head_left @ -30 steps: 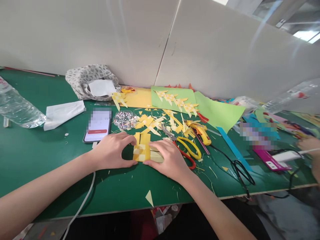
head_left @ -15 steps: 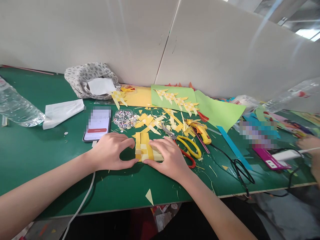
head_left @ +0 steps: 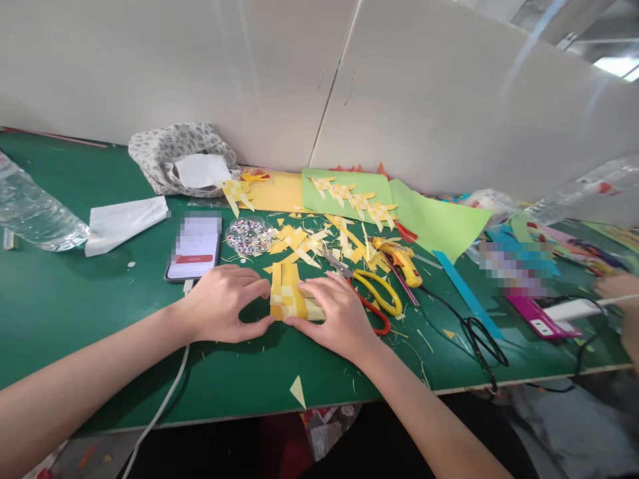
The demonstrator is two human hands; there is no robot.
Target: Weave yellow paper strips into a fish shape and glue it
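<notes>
On the green table lies a small piece of woven yellow and cream paper strips [head_left: 283, 293]. Curved like a C, my left hand [head_left: 227, 303] has its thumb and forefinger apart, tips at the left edge of the weave. My right hand [head_left: 332, 309] grips the weave from the right, thumb at the lower edge and fingers over the strips; it covers part of the cream ends. Close behind that hand are scissors [head_left: 378, 289] with yellow and red handles. Yellow paper scraps [head_left: 299, 243] are heaped behind the weave.
A phone [head_left: 194, 249] with a white cable lies behind my left hand. Beyond are a dish of googly eyes [head_left: 248, 236], woven paper fish [head_left: 352, 198] on green paper, and a yellow glue gun [head_left: 402, 261]. A water bottle [head_left: 37, 206] lies left. Another person's hand [head_left: 616, 286] shows far right.
Both hands stay almost where they were on the woven strips. The left thumb tip has shifted very slightly left.
</notes>
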